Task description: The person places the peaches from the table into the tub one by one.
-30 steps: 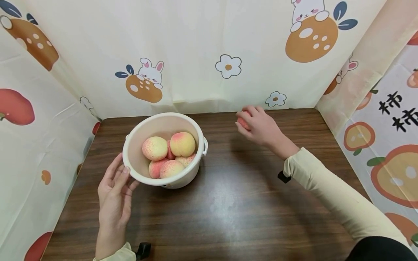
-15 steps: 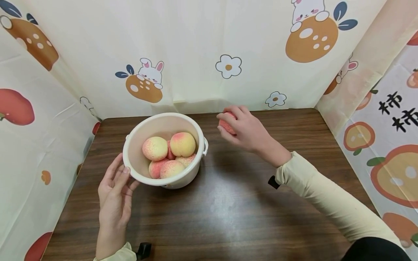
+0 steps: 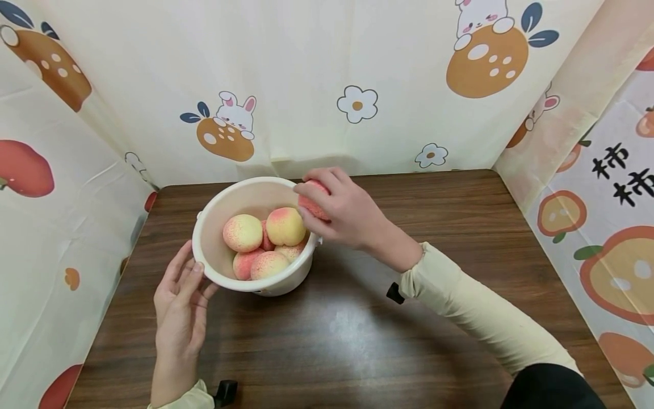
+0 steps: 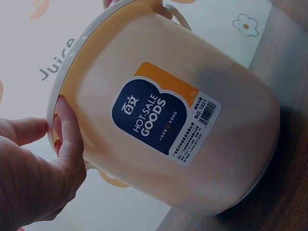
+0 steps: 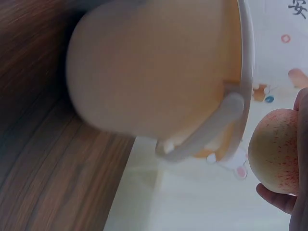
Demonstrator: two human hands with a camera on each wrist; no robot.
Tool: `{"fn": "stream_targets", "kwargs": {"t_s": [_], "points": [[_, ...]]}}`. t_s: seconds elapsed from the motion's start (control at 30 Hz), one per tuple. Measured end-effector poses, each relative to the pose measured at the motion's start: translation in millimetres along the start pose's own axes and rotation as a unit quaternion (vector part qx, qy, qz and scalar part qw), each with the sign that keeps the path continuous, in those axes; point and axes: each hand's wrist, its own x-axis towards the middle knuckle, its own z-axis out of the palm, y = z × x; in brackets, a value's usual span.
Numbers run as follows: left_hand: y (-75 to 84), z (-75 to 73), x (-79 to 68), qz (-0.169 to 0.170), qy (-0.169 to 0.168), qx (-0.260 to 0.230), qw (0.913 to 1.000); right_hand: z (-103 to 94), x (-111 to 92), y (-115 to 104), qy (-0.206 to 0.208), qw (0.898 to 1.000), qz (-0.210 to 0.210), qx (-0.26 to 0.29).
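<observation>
A white bucket (image 3: pixel 206 271) stands on the left half of the table, with several pink-and-yellow peaches (image 3: pixel 242 233) inside. My left hand (image 3: pixel 179 318) pinches its near-left rim, thumb on one side and fingers on the other; the left wrist view shows the grip beside the printed label (image 4: pixel 163 115). Above the bucket's right rim, my right hand (image 3: pixel 344 213) grips another peach (image 5: pixel 275 151), its red side facing up in the head view. In the right wrist view this peach is apart from the bucket, and the bucket's handle (image 5: pixel 207 130) hangs at its side.
The dark wooden table (image 3: pixel 357 329) stretches to the right of the bucket and in front of it. A cream curtain (image 3: pixel 306 68) printed with rabbits and flowers rises behind the table. More printed cloth (image 3: pixel 603 255) hangs at both sides.
My right hand has carried the peach leftward, from the table's back right to over the bucket's right rim. The left hand and the bucket stay in place.
</observation>
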Motion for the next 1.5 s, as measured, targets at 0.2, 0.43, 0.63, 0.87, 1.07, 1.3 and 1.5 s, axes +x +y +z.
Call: {"fn": "stream_targets", "kwargs": {"t_s": [0.2, 0.43, 0.63, 0.87, 1.07, 1.3, 1.5], "points": [[-1.1, 0.5, -1.3, 0.000, -0.001, 0.001, 1.0000, 14.7, 9, -18, -0.003, 1.000, -0.021, 0.016], [-1.1, -0.4, -4.6, -0.001, 0.002, -0.002, 1.0000, 37.7, 21, -37, -0.055, 0.997, -0.041, 0.035], [-0.5, -1.2, -6.3, -0.004, 0.005, -0.013, 0.9999, 54.1, 32, -49, -0.131, 0.989, 0.006, 0.069], [-1.5, -0.6, -6.7, 0.000, 0.000, -0.011, 0.9999, 60.6, 39, -53, -0.244, 0.965, 0.045, 0.081], [-1.1, 0.1, -5.2, 0.004, -0.003, -0.022, 0.9997, 62.1, 41, -53, -0.282, 0.957, 0.027, 0.062], [-2.2, 1.1, -4.6, 0.008, -0.008, -0.023, 0.9997, 63.5, 41, -53, -0.299, 0.953, 0.000, 0.052], [-2.6, 1.0, -4.4, 0.005, -0.016, -0.026, 0.9995, 64.5, 39, -53, -0.274, 0.960, 0.004, 0.051]]}}
